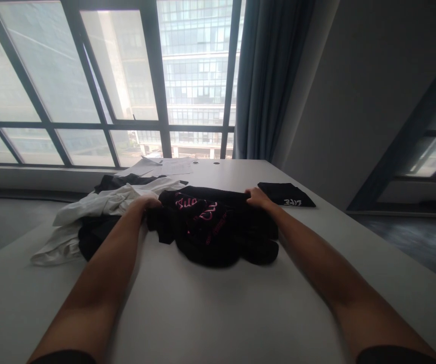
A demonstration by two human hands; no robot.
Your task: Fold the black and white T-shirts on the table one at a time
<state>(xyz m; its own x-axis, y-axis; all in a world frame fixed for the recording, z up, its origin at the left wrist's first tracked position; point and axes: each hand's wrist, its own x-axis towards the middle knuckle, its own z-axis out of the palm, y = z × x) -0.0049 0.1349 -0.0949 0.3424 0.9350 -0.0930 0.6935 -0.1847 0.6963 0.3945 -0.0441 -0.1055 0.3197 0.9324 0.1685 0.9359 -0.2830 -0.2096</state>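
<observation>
A black T-shirt with pink lettering (218,237) lies bunched on the white table (210,303), its far edge stretched between my two hands. My left hand (148,203) is closed on the shirt's left end, close beside a heap of clothes. At the right end, my right hand (258,197) pinches the far edge of the same shirt. Folds hide part of the print, and the fingertips of both hands are partly hidden by the cloth.
To the left is a heap of white and dark clothes (100,205). A folded black garment with white letters (288,194) lies near the right edge. Papers (168,166) rest at the far end, before the windows (198,76) and a blue-grey curtain (265,81).
</observation>
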